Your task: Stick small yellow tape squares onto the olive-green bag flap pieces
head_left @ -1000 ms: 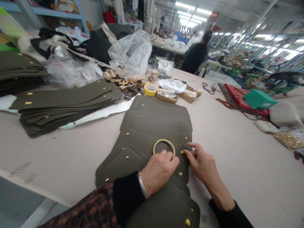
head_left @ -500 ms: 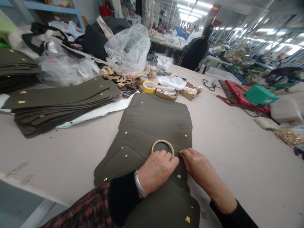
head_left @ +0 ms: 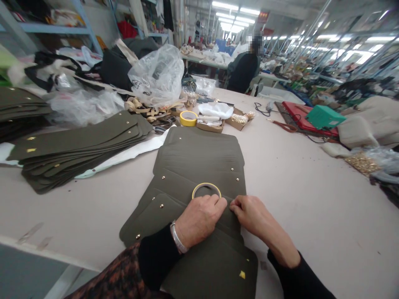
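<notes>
My left hand [head_left: 199, 218] is closed around a narrow roll of yellow tape [head_left: 206, 185], whose ring stands up beyond the knuckles. It rests over a fanned stack of dark olive panels [head_left: 199, 149] dotted with small metal studs. Close by on the right, my right hand [head_left: 252, 214] has thumb and forefinger pinched together at the stack's right edge. Whatever lies between those fingertips is too small to make out. A yellow tape scrap [head_left: 242, 274] sticks to a lower panel nearer me.
Another olive stack [head_left: 84, 145] fans out at left. Behind lie a second yellow tape roll [head_left: 188, 118], a box of metal parts [head_left: 238, 119] and plastic bags [head_left: 158, 74]. A green box [head_left: 325, 117] sits at right. A person [head_left: 245, 68] sits further back.
The view has shifted, moving the scene slightly left. A yellow scrap formerly visible beside my hands no longer shows, and a second stud now shows near the right edge. My left hand still holds the tape.
</notes>
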The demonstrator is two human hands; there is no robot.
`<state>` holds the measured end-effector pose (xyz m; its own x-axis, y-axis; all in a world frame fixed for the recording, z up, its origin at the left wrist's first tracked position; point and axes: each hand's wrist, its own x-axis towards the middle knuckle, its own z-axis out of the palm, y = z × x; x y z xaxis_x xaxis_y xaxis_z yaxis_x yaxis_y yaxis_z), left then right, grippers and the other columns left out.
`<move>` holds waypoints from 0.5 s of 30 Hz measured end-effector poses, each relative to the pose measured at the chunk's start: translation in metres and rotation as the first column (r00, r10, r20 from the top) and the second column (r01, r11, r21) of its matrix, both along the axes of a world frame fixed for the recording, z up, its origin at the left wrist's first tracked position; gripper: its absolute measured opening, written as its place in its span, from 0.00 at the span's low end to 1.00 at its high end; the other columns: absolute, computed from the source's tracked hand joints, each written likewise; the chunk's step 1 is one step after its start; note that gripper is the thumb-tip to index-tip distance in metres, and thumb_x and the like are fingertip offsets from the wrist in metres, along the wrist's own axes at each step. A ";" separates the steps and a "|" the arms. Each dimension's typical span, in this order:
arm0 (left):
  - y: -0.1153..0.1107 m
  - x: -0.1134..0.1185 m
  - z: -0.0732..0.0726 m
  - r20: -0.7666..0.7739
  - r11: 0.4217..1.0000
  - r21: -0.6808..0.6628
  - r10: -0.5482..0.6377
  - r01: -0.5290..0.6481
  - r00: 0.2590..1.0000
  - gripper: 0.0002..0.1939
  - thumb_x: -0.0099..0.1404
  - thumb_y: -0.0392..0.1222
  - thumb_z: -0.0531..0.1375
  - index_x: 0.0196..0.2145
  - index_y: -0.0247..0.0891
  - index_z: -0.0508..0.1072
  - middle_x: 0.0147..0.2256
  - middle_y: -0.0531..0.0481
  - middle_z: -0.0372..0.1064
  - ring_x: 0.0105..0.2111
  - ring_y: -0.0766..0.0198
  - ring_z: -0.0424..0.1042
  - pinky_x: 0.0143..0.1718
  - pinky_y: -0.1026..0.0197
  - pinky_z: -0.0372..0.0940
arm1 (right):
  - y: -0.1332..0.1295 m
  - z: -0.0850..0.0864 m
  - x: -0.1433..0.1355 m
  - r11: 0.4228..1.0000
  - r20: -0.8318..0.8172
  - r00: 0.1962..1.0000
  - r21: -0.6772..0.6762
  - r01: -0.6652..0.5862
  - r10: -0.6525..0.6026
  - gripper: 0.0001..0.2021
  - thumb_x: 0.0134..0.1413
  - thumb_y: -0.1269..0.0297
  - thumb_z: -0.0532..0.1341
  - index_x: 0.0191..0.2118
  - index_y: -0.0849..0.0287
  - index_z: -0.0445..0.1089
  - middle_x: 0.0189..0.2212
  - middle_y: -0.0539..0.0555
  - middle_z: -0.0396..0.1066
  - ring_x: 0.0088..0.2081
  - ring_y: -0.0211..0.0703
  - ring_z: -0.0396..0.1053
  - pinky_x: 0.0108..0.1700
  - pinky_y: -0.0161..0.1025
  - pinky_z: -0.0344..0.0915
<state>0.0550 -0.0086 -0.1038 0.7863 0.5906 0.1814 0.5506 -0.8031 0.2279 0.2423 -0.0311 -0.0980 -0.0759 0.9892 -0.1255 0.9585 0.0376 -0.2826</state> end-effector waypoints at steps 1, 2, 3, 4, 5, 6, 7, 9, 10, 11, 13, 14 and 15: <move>0.001 -0.002 0.001 0.033 1.000 -0.003 -0.009 0.009 0.999 0.07 0.69 0.32 0.48 0.37 0.38 0.65 0.32 0.50 0.65 0.31 0.61 0.66 0.32 0.59 0.65 | -0.005 0.001 0.002 0.999 -0.053 0.998 -0.031 -0.016 0.014 0.11 0.51 0.71 0.56 0.22 0.57 0.72 0.21 0.54 0.75 0.24 0.42 0.71 0.25 0.35 0.57; 0.002 -0.004 0.001 0.073 1.000 -0.011 -0.017 0.017 0.997 0.07 0.69 0.33 0.48 0.38 0.38 0.65 0.32 0.51 0.65 0.31 0.61 0.67 0.33 0.59 0.66 | -0.010 0.002 0.004 0.998 -0.113 0.993 -0.048 -0.032 0.027 0.11 0.52 0.71 0.56 0.23 0.57 0.72 0.21 0.53 0.75 0.24 0.41 0.70 0.25 0.34 0.57; 0.002 -0.005 0.002 0.122 0.999 -0.025 -0.021 0.024 0.992 0.07 0.69 0.34 0.48 0.39 0.39 0.66 0.32 0.51 0.66 0.32 0.62 0.68 0.34 0.60 0.67 | -0.015 0.003 0.005 0.998 -0.176 0.984 -0.043 -0.040 0.031 0.10 0.53 0.70 0.56 0.25 0.57 0.73 0.22 0.52 0.75 0.25 0.41 0.71 0.26 0.34 0.59; 0.002 -0.007 0.003 0.181 0.999 -0.042 -0.024 0.032 0.983 0.08 0.70 0.34 0.48 0.40 0.39 0.66 0.32 0.51 0.67 0.32 0.63 0.69 0.35 0.61 0.67 | -0.019 0.004 0.007 0.999 -0.244 0.969 -0.015 -0.028 0.024 0.10 0.54 0.68 0.56 0.27 0.57 0.73 0.24 0.52 0.75 0.26 0.41 0.71 0.28 0.35 0.61; 0.003 -0.008 0.004 0.249 0.997 -0.059 -0.027 0.043 0.968 0.08 0.71 0.35 0.48 0.42 0.39 0.66 0.33 0.51 0.69 0.34 0.64 0.70 0.36 0.62 0.68 | -0.023 0.005 0.009 0.999 -0.317 0.948 0.034 -0.001 0.012 0.10 0.56 0.67 0.55 0.31 0.57 0.74 0.27 0.52 0.76 0.28 0.41 0.72 0.30 0.35 0.64; 0.002 -0.009 0.005 0.314 0.995 -0.075 -0.037 0.063 0.949 0.09 0.71 0.36 0.48 0.46 0.39 0.65 0.36 0.51 0.71 0.36 0.64 0.72 0.39 0.62 0.69 | -0.026 0.006 0.010 0.995 -0.390 0.921 0.094 0.034 0.005 0.10 0.57 0.66 0.55 0.35 0.57 0.74 0.30 0.52 0.77 0.30 0.41 0.73 0.32 0.36 0.66; 0.002 -0.009 0.006 0.368 0.992 -0.089 -0.048 0.087 0.928 0.11 0.71 0.37 0.48 0.50 0.39 0.64 0.40 0.50 0.72 0.39 0.65 0.72 0.42 0.62 0.69 | -0.030 0.007 0.010 0.985 -0.455 0.891 0.159 0.070 0.010 0.10 0.58 0.65 0.55 0.38 0.57 0.74 0.33 0.53 0.76 0.32 0.41 0.73 0.35 0.36 0.67; 0.001 -0.010 0.007 0.429 0.987 -0.110 -0.059 0.117 0.901 0.17 0.72 0.38 0.48 0.57 0.40 0.57 0.47 0.48 0.71 0.45 0.65 0.72 0.47 0.61 0.68 | -0.035 0.010 0.007 0.956 -0.527 0.847 0.278 0.092 0.071 0.09 0.59 0.64 0.56 0.42 0.58 0.72 0.36 0.54 0.76 0.35 0.41 0.73 0.37 0.36 0.69; 0.000 -0.009 0.007 0.434 0.986 -0.121 -0.052 0.115 0.900 0.20 0.72 0.38 0.49 0.60 0.40 0.53 0.49 0.47 0.70 0.47 0.64 0.71 0.49 0.60 0.68 | -0.038 0.011 0.004 0.941 -0.529 0.840 0.332 0.070 0.124 0.09 0.58 0.66 0.56 0.42 0.58 0.71 0.36 0.54 0.75 0.35 0.40 0.73 0.37 0.36 0.69; -0.001 -0.009 0.007 0.427 0.986 -0.132 -0.038 0.104 0.904 0.22 0.72 0.39 0.49 0.61 0.40 0.51 0.50 0.47 0.69 0.48 0.63 0.71 0.49 0.60 0.68 | -0.039 0.012 0.001 0.923 -0.510 0.841 0.384 0.036 0.180 0.09 0.58 0.67 0.57 0.43 0.58 0.70 0.37 0.55 0.75 0.36 0.40 0.72 0.38 0.36 0.69; -0.004 -0.008 0.005 0.407 0.987 -0.146 -0.007 0.072 0.914 0.23 0.71 0.39 0.50 0.61 0.39 0.50 0.50 0.46 0.70 0.47 0.62 0.72 0.48 0.60 0.69 | -0.041 0.013 -0.006 0.882 -0.446 0.854 0.471 -0.030 0.267 0.09 0.58 0.71 0.56 0.44 0.58 0.69 0.37 0.55 0.73 0.37 0.40 0.71 0.39 0.37 0.69; -0.005 -0.007 0.004 0.397 0.987 -0.149 0.001 0.064 0.918 0.22 0.71 0.40 0.50 0.61 0.38 0.50 0.49 0.45 0.70 0.46 0.62 0.73 0.47 0.60 0.69 | -0.041 0.012 -0.008 0.865 -0.414 0.860 0.498 -0.061 0.299 0.10 0.59 0.72 0.55 0.44 0.58 0.68 0.37 0.55 0.73 0.37 0.40 0.71 0.39 0.37 0.69; -0.006 -0.006 0.003 0.388 0.987 -0.151 0.002 0.061 0.922 0.21 0.71 0.40 0.50 0.60 0.38 0.51 0.48 0.45 0.71 0.45 0.62 0.73 0.45 0.60 0.70 | -0.040 0.010 -0.010 0.851 -0.385 0.865 0.518 -0.086 0.322 0.10 0.59 0.73 0.55 0.44 0.58 0.68 0.36 0.55 0.72 0.37 0.40 0.71 0.40 0.37 0.68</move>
<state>0.0488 -0.0145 -0.1007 0.6914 0.6139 0.3809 0.3713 -0.7542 0.5416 0.2320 -0.0713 -0.0876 -0.2130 0.8693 0.4460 0.6856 0.4582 -0.5657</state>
